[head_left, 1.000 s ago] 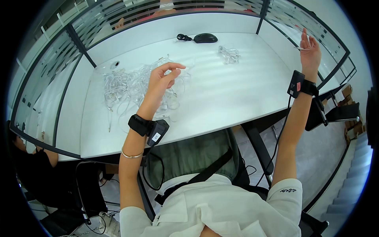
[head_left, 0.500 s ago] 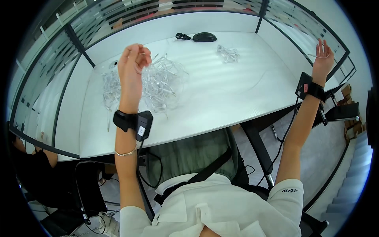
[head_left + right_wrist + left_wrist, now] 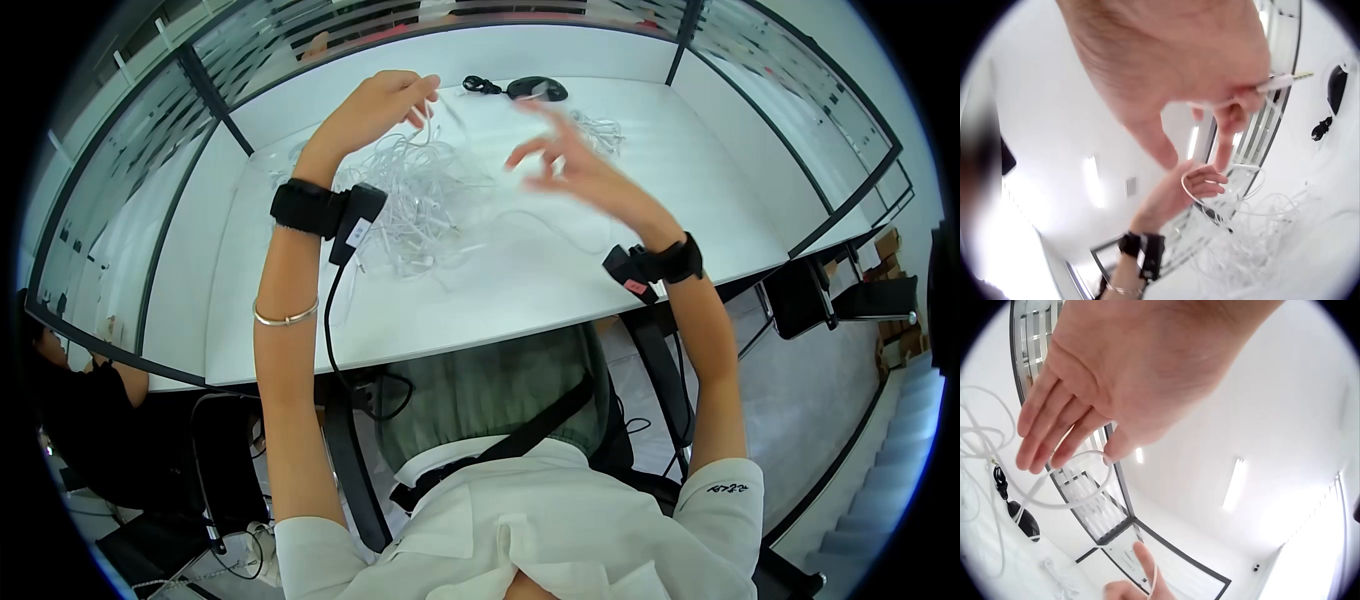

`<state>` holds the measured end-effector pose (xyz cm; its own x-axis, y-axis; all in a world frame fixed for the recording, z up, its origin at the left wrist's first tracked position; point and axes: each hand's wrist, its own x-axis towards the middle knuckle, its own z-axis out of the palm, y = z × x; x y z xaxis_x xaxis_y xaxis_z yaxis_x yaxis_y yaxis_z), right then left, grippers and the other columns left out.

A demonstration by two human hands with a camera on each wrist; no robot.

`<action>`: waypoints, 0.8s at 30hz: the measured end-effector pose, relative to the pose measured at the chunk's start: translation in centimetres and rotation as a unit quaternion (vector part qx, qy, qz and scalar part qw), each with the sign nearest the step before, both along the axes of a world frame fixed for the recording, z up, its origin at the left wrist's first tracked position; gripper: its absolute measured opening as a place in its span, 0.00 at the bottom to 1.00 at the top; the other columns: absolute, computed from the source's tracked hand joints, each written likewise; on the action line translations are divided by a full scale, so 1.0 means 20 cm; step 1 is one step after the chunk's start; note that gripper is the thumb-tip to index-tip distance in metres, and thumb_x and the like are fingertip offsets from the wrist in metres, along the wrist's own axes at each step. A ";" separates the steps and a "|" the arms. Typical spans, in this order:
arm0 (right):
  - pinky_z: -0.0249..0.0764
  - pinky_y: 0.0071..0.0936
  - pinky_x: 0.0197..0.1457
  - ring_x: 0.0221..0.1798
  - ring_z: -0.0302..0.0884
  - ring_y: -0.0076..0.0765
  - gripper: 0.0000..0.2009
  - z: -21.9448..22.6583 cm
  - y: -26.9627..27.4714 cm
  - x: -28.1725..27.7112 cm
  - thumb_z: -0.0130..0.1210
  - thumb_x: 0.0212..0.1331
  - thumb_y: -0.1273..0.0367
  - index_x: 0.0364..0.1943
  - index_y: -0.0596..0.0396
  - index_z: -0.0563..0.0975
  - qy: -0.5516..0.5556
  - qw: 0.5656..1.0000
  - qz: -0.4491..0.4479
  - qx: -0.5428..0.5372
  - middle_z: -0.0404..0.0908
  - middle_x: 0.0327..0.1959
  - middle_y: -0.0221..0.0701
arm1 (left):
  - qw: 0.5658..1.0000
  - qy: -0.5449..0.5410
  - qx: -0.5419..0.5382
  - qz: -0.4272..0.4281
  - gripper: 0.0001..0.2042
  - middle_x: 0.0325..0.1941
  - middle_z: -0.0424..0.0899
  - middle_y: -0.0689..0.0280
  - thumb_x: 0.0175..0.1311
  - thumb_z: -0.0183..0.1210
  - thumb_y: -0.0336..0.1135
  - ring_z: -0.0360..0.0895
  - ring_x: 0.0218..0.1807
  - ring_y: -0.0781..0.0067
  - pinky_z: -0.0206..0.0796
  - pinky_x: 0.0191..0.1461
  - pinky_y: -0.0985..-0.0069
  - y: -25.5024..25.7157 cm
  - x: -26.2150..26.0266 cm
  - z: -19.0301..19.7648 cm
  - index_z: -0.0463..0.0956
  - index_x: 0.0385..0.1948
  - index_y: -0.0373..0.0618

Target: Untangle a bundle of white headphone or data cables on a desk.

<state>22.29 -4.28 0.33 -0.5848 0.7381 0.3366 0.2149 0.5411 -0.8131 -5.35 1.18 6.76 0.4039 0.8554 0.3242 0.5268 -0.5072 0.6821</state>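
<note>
A tangled pile of thin white cables lies on the left half of the white desk. Above its far edge, my left hand pinches a white cable that loops between thumb and fingers. My right hand, blurred, hovers over the middle of the desk, its thumb and index finger spread. From between its other fingers sticks out the white audio plug with a metal tip, on a thin white cable. A smaller bundle of white cable rests behind the right hand.
A black mouse with its cord coiled lies at the back of the desk. Low white partitions with striped glass enclose the desk. Another person sits beyond the left partition.
My right hand has swept in from the far right to the middle of the desk. The left hand first moved left over the pile, then farther back, and now holds a looped cable.
</note>
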 end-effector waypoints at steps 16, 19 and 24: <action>0.69 0.33 0.42 0.38 0.74 0.36 0.07 -0.18 -0.19 -0.26 0.56 0.48 0.68 0.31 0.53 0.78 -0.255 0.950 0.055 0.171 0.80 0.27 0.27 | 0.979 -0.019 0.197 0.039 0.06 0.37 0.78 0.64 0.67 0.47 0.31 0.75 0.40 0.70 0.63 0.48 0.75 -0.60 -0.03 -0.15 0.71 0.40 0.42; 0.68 0.31 0.42 0.37 0.71 0.32 0.08 -0.07 -0.18 -0.19 0.57 0.51 0.65 0.30 0.54 0.77 -0.214 0.968 0.053 0.124 0.77 0.24 0.27 | 0.977 -0.017 0.203 0.059 0.06 0.38 0.78 0.65 0.63 0.49 0.25 0.74 0.42 0.71 0.62 0.49 0.75 -0.60 -0.10 -0.19 0.72 0.39 0.42; 0.59 0.17 0.32 0.26 0.61 0.16 0.14 0.27 -0.05 -0.04 0.49 0.65 0.59 0.29 0.53 0.75 -0.024 0.999 0.031 0.037 0.67 0.21 0.21 | 0.956 -0.064 0.263 0.109 0.09 0.40 0.77 0.66 0.57 0.54 0.23 0.73 0.44 0.72 0.61 0.48 0.75 -0.57 -0.15 -0.22 0.72 0.39 0.43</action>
